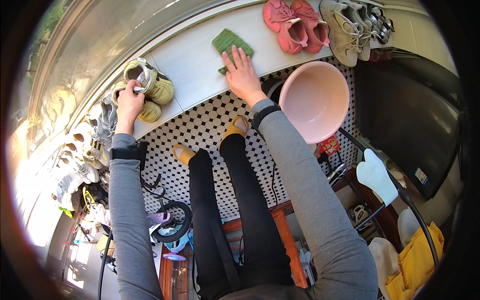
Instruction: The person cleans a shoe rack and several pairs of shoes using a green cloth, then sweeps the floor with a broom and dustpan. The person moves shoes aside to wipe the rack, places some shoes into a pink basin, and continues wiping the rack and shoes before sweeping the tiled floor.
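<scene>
My left hand [129, 102] grips the collar of one shoe of a yellow sneaker pair [159, 88] at the left part of a white tiled window ledge [191, 71]. The two shoes lie against each other, one partly over the other. Flat on the ledge, my right hand [242, 77] presses its fingers on a green cloth [232, 43]. To the right of the cloth stands a pair of pink sneakers [287, 28], with off-white sneakers [342, 32] farther right.
A pink plastic basin [315, 101] is beside my right forearm, above the black-and-white tiled floor [210, 112]. More shoes [103, 120] line the ledge at left. A child's bicycle [172, 221] stands lower left. A dark appliance or screen [405, 120] is at right, near a yellow garment [416, 258].
</scene>
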A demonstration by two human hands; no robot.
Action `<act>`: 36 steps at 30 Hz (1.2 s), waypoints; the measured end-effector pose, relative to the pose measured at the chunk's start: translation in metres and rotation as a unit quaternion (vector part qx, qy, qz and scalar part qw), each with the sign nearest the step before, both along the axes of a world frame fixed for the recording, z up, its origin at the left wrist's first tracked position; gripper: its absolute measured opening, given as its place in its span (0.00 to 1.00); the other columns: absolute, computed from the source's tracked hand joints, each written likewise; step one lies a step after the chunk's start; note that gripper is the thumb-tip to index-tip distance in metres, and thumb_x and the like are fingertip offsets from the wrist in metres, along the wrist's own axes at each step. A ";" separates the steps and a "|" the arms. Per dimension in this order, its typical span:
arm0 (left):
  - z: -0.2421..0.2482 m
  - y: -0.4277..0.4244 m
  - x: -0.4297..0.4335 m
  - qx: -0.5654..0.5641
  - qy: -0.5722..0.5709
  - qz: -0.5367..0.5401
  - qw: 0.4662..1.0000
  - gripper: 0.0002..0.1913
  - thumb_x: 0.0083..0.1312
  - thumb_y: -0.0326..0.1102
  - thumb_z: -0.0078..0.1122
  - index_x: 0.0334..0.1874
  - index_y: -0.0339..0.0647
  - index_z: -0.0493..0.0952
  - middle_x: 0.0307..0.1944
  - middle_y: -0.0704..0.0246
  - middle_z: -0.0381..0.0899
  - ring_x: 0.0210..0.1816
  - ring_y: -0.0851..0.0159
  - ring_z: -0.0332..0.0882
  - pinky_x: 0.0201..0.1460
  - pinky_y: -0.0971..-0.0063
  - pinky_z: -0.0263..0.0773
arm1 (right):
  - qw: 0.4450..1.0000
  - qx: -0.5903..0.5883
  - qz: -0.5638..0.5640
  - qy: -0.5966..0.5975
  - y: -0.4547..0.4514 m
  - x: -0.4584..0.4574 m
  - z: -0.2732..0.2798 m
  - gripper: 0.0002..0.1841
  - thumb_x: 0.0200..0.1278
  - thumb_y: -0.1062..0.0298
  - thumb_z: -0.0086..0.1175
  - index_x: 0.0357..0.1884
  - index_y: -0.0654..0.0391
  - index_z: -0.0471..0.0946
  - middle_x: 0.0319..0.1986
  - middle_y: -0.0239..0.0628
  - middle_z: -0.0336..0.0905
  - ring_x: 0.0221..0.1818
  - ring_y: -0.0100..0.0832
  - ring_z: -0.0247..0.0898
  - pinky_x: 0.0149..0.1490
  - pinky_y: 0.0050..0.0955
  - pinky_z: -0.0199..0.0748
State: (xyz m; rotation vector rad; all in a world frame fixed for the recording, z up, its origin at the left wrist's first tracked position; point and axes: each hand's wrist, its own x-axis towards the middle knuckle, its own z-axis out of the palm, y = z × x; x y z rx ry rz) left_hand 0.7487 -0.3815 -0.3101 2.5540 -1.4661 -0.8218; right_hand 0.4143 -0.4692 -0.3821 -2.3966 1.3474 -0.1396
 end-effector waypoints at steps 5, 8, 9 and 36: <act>0.004 -0.001 -0.007 0.140 -0.050 0.059 0.987 0.21 0.54 0.36 0.55 0.53 0.55 0.71 0.51 0.52 0.72 0.54 0.44 0.67 0.58 0.57 0.63 | 0.973 0.018 -0.225 0.044 -0.005 -0.046 -0.002 0.33 0.60 0.66 0.44 0.68 0.62 0.52 0.69 0.57 0.41 0.71 0.52 0.37 0.71 0.44 0.42; 0.020 -0.006 -0.056 0.119 -0.194 0.105 0.968 0.31 0.55 0.43 0.56 0.64 0.58 0.62 0.66 0.55 0.53 0.66 0.46 0.50 0.62 0.43 0.54 | 0.965 0.037 -0.257 0.032 0.013 -0.042 0.002 0.33 0.56 0.76 0.44 0.67 0.64 0.53 0.68 0.57 0.42 0.71 0.55 0.38 0.67 0.41 0.56; 0.025 -0.010 -0.077 0.061 -0.241 0.066 0.966 0.30 0.56 0.42 0.56 0.63 0.52 0.63 0.64 0.56 0.57 0.65 0.47 0.52 0.64 0.47 0.53 | 0.970 0.016 -0.242 0.037 0.019 -0.039 0.004 0.32 0.54 0.77 0.46 0.65 0.63 0.57 0.67 0.52 0.48 0.67 0.53 0.46 0.61 0.40 0.66; 0.055 -0.040 -0.221 -0.131 0.272 0.014 0.953 0.12 0.64 0.28 0.50 0.48 0.34 0.73 0.43 0.60 0.75 0.34 0.62 0.75 0.40 0.72 0.72 | 0.959 0.009 -0.285 -0.008 -0.073 -0.064 0.090 0.15 0.54 0.57 0.50 0.21 0.57 0.79 0.19 0.50 0.76 0.25 0.52 0.75 0.32 0.45 0.73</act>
